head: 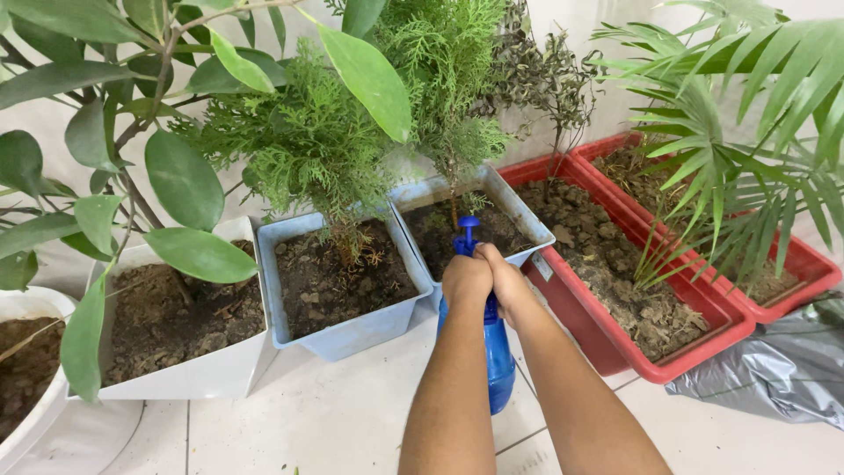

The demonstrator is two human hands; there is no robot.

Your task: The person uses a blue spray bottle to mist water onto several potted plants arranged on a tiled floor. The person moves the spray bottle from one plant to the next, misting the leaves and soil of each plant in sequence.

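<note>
Both hands grip a blue spray bottle [499, 361] held upright over the white tiled floor. My left hand [466, 280] and my right hand [508, 280] are wrapped together around its neck, just under the blue pump top [467, 234]. The nozzle sits at the front edge of a light blue square pot [527, 224] holding a small conifer [444, 79]. Beside it on the left stands another light blue pot [352, 330] with a bushy conifer [308, 141].
A white square pot [189, 374] with a broad-leaved plant stands at the left, and a white round pot [26, 422] at the far left. Two red rectangular planters [615, 343] [791, 290] sit at the right with palm fronds. Grey plastic sheeting [774, 369] lies at the lower right.
</note>
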